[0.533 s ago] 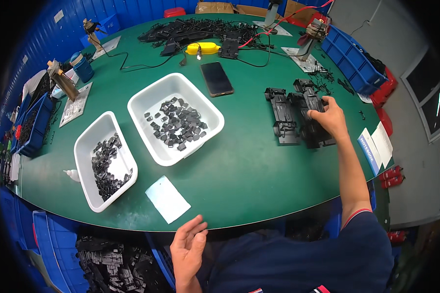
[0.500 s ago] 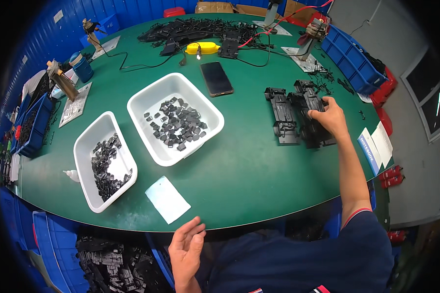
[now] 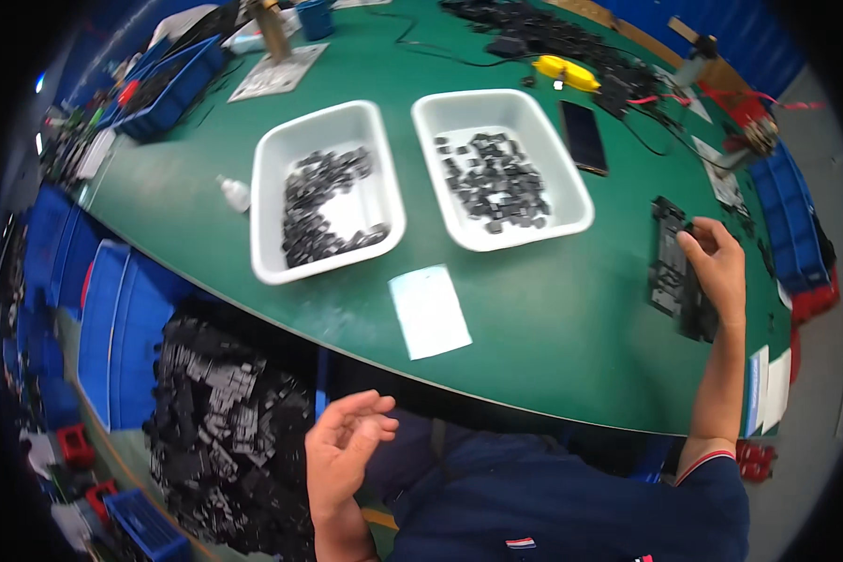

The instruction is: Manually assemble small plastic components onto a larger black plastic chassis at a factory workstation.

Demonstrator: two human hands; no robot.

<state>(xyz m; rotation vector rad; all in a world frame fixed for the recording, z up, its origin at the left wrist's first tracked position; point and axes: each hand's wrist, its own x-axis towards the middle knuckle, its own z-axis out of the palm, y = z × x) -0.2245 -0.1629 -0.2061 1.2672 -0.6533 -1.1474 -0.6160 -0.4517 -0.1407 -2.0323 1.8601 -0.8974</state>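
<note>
My right hand (image 3: 718, 267) is stretched out to the right side of the green table (image 3: 553, 318) and grips a black plastic frame part (image 3: 670, 262) lying on a stack of similar parts. My left hand (image 3: 342, 450) hovers open below the table's near edge, over my lap, holding nothing. Two white trays stand in the middle: the left tray (image 3: 323, 192) and the right tray (image 3: 496, 169), each holding several small black parts. A white card (image 3: 429, 309) lies near the front edge.
A black phone (image 3: 584, 136) and a yellow tool (image 3: 564, 70) lie beyond the trays among cables and black parts. A blue bin (image 3: 169, 89) stands at far left. A crate of black parts (image 3: 225, 421) sits on the floor, lower left. A small white bottle (image 3: 234, 192) lies beside the left tray.
The view has swung left and down, so the trays now sit higher and centred. My right hand stays on the black parts; my left hand has lifted slightly with fingers spread.
</note>
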